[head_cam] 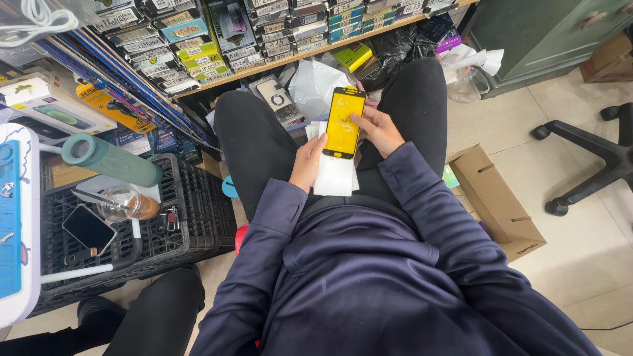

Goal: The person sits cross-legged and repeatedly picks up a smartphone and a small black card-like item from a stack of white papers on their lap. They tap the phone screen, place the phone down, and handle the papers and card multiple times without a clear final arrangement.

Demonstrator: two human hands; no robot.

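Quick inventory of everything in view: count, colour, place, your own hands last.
Phone: one, yellow-fronted, black-edged, held over the lap.
White sleeves: a few, under the phone.
Crate: one, black, at left.
Dark phone: one, on the crate.
Plastic cup: one, clear, on the crate.
Cylinder: one, green, above the crate.
Cardboard box: one, brown, floor at right.
Chair base: one, black, far right.
Boxed stock: many, mixed colours, shelf.
Left hand: holds the phone's lower edge.
Right hand: grips its side.

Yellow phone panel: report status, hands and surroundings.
Both hands gripping: left hand, right hand. Yellow panel upright over white packet. Nothing blocking.
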